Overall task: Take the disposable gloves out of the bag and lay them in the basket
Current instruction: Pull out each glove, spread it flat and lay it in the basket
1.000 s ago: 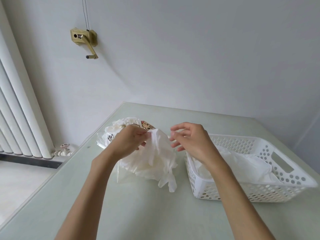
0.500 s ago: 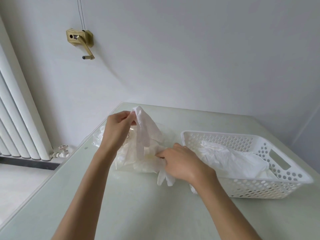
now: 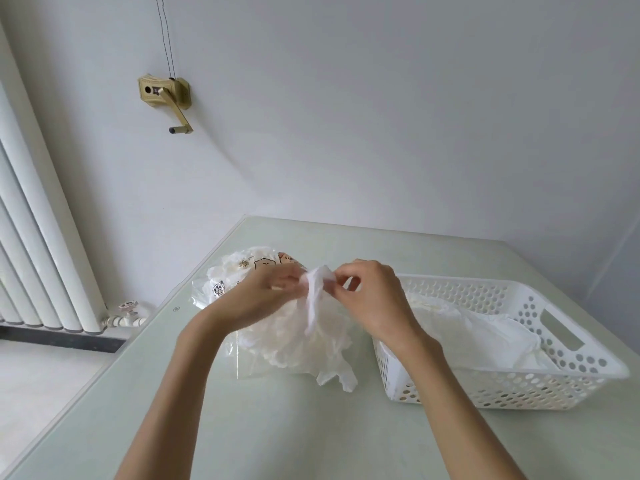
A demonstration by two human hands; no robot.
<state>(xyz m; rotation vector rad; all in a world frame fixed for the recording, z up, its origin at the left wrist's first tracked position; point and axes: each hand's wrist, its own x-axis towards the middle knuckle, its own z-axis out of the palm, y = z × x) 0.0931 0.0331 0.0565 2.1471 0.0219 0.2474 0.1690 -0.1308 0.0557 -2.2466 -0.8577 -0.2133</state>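
A clear printed bag [image 3: 242, 275] stuffed with thin white disposable gloves lies on the table's left part. A loose heap of gloves [image 3: 311, 344] spills from its near end. Above the heap, my left hand [image 3: 263, 296] and my right hand [image 3: 374, 299] both pinch the top of one white glove [image 3: 317, 289], which hangs down between them. To the right stands a white perforated basket [image 3: 519, 393] with several gloves [image 3: 474, 334] lying inside it.
The pale green glass table [image 3: 294, 438] ends at its left edge close to a white radiator [image 3: 38, 258] with a valve [image 3: 126, 315]. A brass crank fitting [image 3: 166, 98] hangs on the wall behind.
My right hand rose from the glove heap and now pinches the glove's top beside my left hand. My left hand came down lower with the glove.
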